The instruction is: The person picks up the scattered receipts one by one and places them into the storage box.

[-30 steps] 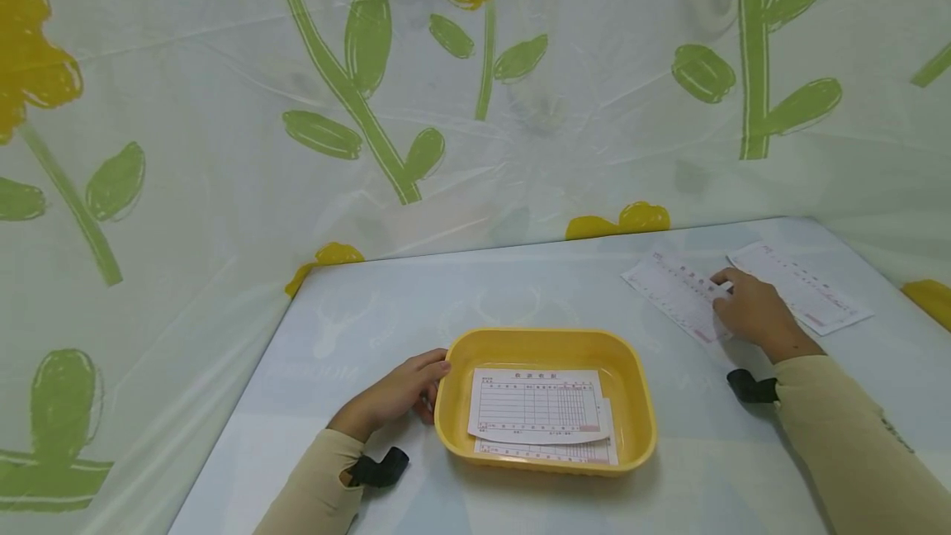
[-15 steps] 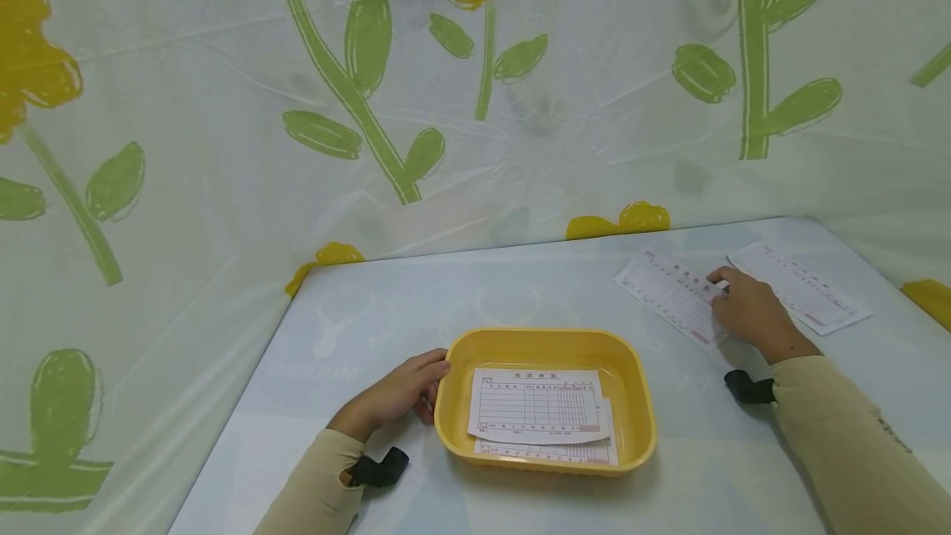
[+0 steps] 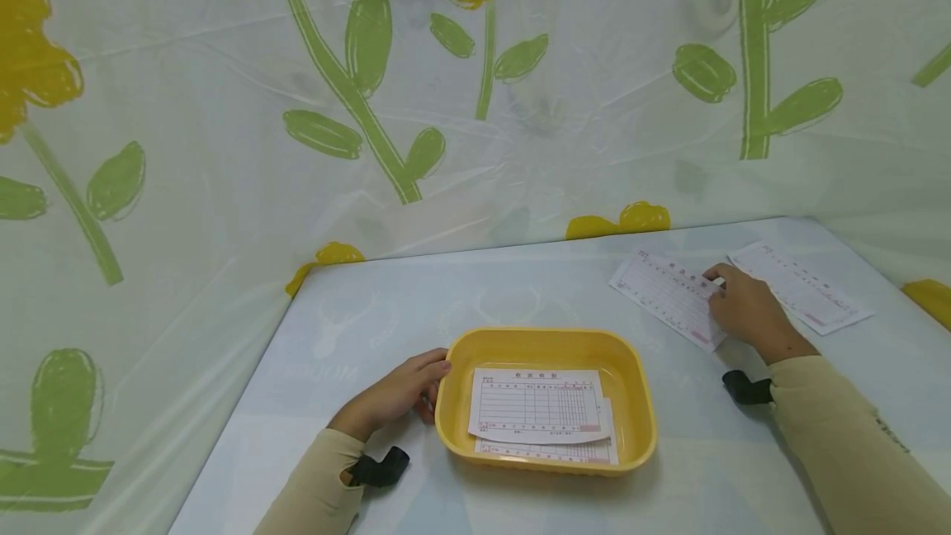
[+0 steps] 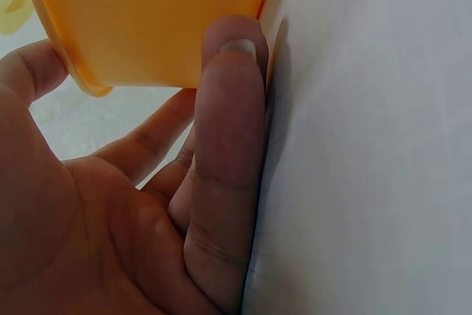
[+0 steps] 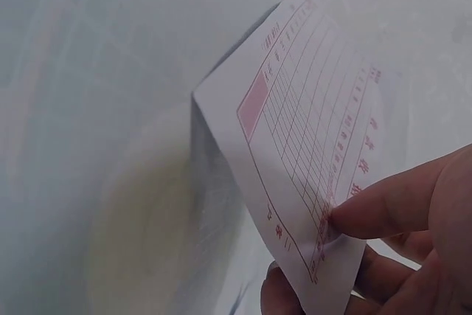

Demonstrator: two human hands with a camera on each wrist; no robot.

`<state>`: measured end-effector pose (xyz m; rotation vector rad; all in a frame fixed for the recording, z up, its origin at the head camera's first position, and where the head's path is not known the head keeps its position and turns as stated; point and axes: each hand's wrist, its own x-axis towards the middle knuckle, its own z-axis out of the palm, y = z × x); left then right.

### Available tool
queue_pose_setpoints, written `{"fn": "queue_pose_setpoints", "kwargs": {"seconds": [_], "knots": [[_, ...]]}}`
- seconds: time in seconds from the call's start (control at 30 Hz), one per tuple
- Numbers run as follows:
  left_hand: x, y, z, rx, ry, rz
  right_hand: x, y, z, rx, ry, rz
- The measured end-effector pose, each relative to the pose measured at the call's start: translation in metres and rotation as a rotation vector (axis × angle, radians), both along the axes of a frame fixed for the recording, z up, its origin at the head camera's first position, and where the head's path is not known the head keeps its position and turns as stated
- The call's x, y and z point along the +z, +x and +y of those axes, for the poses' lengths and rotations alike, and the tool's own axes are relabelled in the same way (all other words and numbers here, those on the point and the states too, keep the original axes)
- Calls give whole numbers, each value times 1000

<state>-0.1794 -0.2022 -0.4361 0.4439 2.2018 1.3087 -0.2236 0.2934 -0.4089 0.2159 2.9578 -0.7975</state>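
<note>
My left hand [image 3: 397, 390] rests against the left side of a yellow plastic tray [image 3: 645, 403]. In the left wrist view, one digit touches the rim and relaxed fingers [image 4: 228, 130] lie along the outer wall, low by the table. Inside the tray lie printed receipt slips [image 3: 535, 404], one overlapping another. At the right, my right hand [image 3: 750, 312] pinches another receipt slip [image 3: 661, 295] by its edge. The right wrist view shows the thumb on the printed face of this receipt slip [image 5: 295, 130] and fingers behind it; the sheet is tilted, with shadow beneath.
Beyond my right hand lies a further receipt slip [image 3: 806, 287] on the white table [image 3: 416, 295]. A flower-printed sheet [image 3: 520, 172] hangs along the table's back edge.
My right hand has shifted slightly left, and the receipt slip in it has moved left and turned more toward view. The left hand and tray have stayed put.
</note>
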Motion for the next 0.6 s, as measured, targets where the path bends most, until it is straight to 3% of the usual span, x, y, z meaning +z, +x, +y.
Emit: {"fn": "queue_pose_setpoints", "kwargs": {"seconds": [0.6], "knots": [[1, -1, 1, 6, 0, -10, 8, 4, -13, 4, -13, 37]]}}
